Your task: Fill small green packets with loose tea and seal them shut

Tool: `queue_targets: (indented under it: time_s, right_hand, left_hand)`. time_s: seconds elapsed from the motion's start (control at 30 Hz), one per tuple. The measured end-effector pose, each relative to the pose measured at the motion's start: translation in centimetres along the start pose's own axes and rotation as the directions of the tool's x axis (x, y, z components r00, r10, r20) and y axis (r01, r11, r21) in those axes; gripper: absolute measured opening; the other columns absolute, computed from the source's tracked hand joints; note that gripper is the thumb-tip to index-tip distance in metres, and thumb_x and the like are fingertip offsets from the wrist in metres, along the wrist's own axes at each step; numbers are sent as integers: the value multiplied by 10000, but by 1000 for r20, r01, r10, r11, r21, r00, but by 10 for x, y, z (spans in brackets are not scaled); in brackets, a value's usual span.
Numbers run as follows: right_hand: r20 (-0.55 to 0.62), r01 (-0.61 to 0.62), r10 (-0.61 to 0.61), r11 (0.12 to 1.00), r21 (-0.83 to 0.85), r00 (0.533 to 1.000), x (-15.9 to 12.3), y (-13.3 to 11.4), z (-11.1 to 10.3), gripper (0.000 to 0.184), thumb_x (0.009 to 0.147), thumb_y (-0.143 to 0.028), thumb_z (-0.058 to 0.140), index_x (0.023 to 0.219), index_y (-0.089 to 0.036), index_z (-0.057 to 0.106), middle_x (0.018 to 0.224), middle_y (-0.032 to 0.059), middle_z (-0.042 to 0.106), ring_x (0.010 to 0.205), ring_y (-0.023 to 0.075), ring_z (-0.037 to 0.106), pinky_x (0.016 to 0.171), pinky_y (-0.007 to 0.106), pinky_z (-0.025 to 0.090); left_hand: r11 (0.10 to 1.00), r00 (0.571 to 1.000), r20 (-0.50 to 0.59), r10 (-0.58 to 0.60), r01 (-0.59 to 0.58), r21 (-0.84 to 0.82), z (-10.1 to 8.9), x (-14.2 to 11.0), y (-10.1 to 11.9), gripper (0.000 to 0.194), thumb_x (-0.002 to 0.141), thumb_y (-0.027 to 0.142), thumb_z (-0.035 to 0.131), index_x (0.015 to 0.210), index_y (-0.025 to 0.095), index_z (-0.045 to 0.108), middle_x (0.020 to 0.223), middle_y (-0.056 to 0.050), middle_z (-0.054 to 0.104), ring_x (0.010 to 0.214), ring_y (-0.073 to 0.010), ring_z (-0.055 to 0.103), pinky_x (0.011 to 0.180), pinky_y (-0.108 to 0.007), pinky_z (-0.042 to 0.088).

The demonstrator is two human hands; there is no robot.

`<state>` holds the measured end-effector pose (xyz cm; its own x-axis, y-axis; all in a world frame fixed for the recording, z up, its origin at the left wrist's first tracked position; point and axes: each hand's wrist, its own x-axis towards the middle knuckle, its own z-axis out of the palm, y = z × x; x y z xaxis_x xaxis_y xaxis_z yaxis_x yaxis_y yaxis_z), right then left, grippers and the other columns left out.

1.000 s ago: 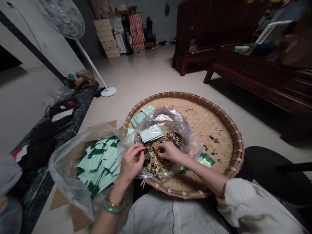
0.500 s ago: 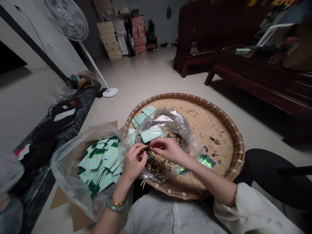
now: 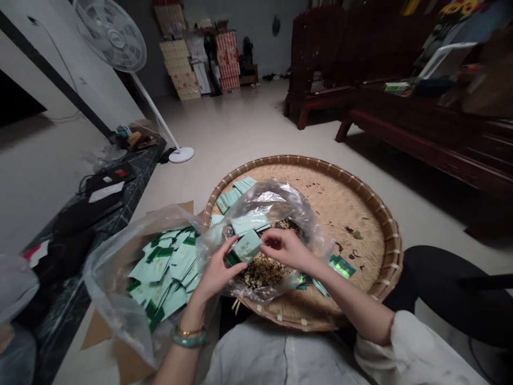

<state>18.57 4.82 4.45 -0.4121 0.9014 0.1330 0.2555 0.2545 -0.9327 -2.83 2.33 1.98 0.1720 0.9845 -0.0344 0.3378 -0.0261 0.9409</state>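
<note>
A pale green sachet [image 3: 247, 246] with a darker green end is held up over an open clear plastic bag [image 3: 280, 195]. My left hand [image 3: 214, 272] grips it from the left, thumb below and fingers above. At its right edge, my right hand [image 3: 286, 248] pinches the corner. Beneath them, the bag holds loose dried yellow-brown and dark bits [image 3: 262, 270]. More pale green sachets [image 3: 250, 222] lie on the bag just beyond my hands. The bag rests on a round woven bamboo tray [image 3: 390, 235].
Left of the tray, a plastic-lined cardboard box [image 3: 96, 329] holds many green sachets [image 3: 168, 267]. More sachets [image 3: 228, 200] and shiny green packets [image 3: 340, 266] lie on the tray. A black stool [image 3: 452, 294] stands at right, a white fan [image 3: 181, 155] at back left.
A pale green sachet now shows between my hands, where none was visible before. My left fingers have opened wider around it, and my right hand has shifted slightly right.
</note>
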Motion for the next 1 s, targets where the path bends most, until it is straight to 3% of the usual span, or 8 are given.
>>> queue_targets:
  time_s: [0.13,0.23,0.33,0.43,0.57,0.7,0.83,1.0]
  right_hand:
    - [37,-133,129,981,140,991,-4,11,-13,179,768,-329,629,768,-150,625,632,-16,587,564,110,521,522,212,393]
    - [102,-185,172,972,145,980,-6,19,-19,271,747,-406,662,692,-148,602,585,-33,550,531,103,508,496,208,377]
    - [158,-186,159,969,166,974,-7,22,-27,305,756,-408,659,630,-150,557,576,-41,531,540,103,520,511,207,390]
    - [198,-171,135,969,180,971,-7,19,-34,287,769,-380,654,632,-149,553,591,-41,531,549,98,515,531,207,399]
    - [160,-83,72,994,66,985,-8,11,-34,232,793,-340,638,678,-139,625,645,-20,567,585,107,529,541,205,399]
    - [205,3,1,1000,-19,979,-9,5,-30,155,796,-281,648,827,-144,714,800,16,675,749,149,608,679,230,443]
    - [243,-20,33,998,-56,970,-8,5,-29,124,800,-238,652,833,-148,731,811,18,692,748,154,625,678,230,450]
    - [245,160,-90,946,-283,965,-17,-19,-25,128,834,-240,642,874,-156,729,806,43,655,740,149,598,685,245,444]
  left_hand:
    - [958,967,161,-198,225,-177,10,4,-6,369,580,299,776,890,110,712,829,-69,731,727,-195,652,685,-297,523]
    - [922,944,207,-257,304,-240,21,3,-4,303,552,302,791,771,111,706,659,-22,686,537,-127,574,513,-237,472]
    - [916,938,201,-282,326,-233,26,4,-1,264,539,290,802,697,110,691,577,8,641,462,-92,517,472,-215,438]
    - [934,954,166,-250,283,-217,27,7,1,274,552,290,802,737,113,705,605,1,661,491,-102,540,500,-220,444]
    - [913,954,213,-212,271,-305,30,11,1,376,586,356,793,876,128,720,767,-43,720,688,-166,632,640,-258,486]
    - [891,958,184,-220,274,-362,39,12,0,344,626,396,771,825,119,725,751,-40,716,682,-157,621,658,-248,466]
    - [894,959,174,-224,274,-356,45,8,-1,331,629,385,769,831,129,715,738,-23,706,664,-147,604,644,-240,452]
    - [960,977,167,-136,172,-222,44,4,-4,324,551,247,812,839,135,714,784,-19,706,725,-159,606,701,-248,457]
